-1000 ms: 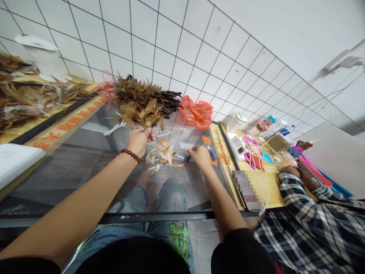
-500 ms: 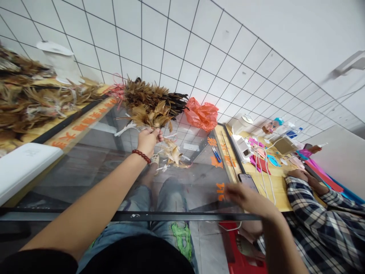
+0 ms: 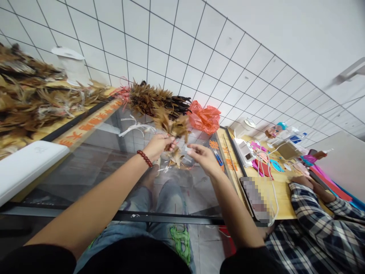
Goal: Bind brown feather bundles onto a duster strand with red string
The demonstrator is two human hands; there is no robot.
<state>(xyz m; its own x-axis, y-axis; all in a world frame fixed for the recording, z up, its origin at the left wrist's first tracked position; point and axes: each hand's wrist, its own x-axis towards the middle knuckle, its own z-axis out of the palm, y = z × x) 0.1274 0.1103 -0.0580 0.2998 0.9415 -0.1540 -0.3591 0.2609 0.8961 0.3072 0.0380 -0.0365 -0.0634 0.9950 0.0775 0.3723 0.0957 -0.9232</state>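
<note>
My left hand (image 3: 159,146), with a beaded bracelet at the wrist, is closed on the base of a bunch of brown feathers (image 3: 173,125), whose tips fan out upward. Just right of it, my right hand (image 3: 201,156) has thumb and fingers drawn together; a small pale bit shows at the fingertips, too blurred to name. Loose pale feathers (image 3: 175,158) lie on the glass tabletop (image 3: 97,175) below both hands. White strips (image 3: 135,127) rest to the left of the bunch. Behind it lies a thick pile of brown and black feathers (image 3: 154,97).
A crumpled red plastic bag (image 3: 203,116) sits against the tiled wall. Blue snips (image 3: 218,157) lie at the right edge. More feathers (image 3: 31,102) and a white box-like object (image 3: 34,167) are on the left. At right, a person in a plaid sleeve (image 3: 308,201) sits beside cables.
My right hand has come in from the lower right to beside the feather bunch. My left hand has shifted right and slightly down with the bunch, uncovering the white strips.
</note>
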